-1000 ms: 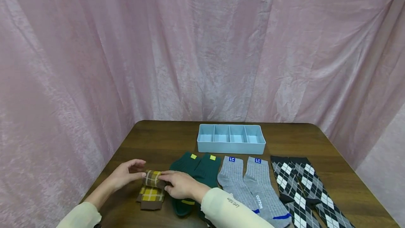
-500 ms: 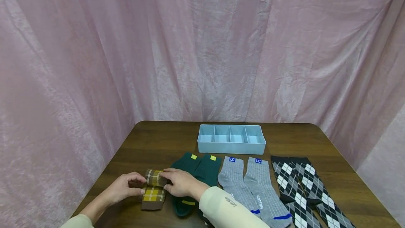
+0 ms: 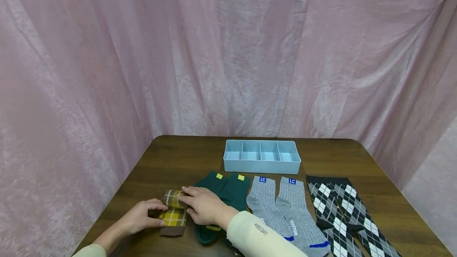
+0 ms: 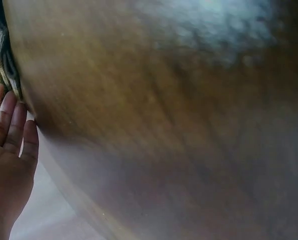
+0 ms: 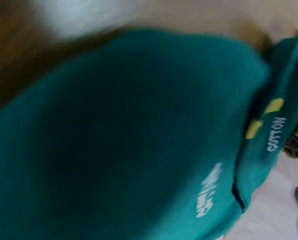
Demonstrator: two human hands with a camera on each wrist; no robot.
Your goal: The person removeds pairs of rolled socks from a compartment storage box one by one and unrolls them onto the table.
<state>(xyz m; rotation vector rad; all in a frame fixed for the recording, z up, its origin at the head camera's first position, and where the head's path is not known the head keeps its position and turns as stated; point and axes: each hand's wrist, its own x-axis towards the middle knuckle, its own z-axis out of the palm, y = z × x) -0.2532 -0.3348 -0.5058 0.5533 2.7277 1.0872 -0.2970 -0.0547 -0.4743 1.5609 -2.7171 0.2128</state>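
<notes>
A pair of brown-and-yellow plaid socks (image 3: 174,218) lies partly rolled at the left of the table, its brown cuffs nearest me. My left hand (image 3: 144,218) touches the socks' left edge with fingertips and thumb. Seen from the left wrist, the fingers of that hand (image 4: 11,160) are mostly straight against the edge of the fabric. On the other side, my right hand (image 3: 208,208) holds the right end of the rolled part, index finger on top. Beneath the right hand lies a pair of dark green socks (image 3: 233,191), whose fabric fills most of the right wrist view.
A light blue box (image 3: 262,165) with several compartments stands at the table's back. To the right lie grey socks (image 3: 292,197) with blue tags and black-and-white argyle socks (image 3: 323,197). A pink curtain (image 3: 228,50) hangs behind the table (image 3: 182,154).
My left hand has come down along the socks' left edge, and the cuff layers that stuck out there now lie lined up. My right hand has stayed at the roll, its fingers shifting slightly.
</notes>
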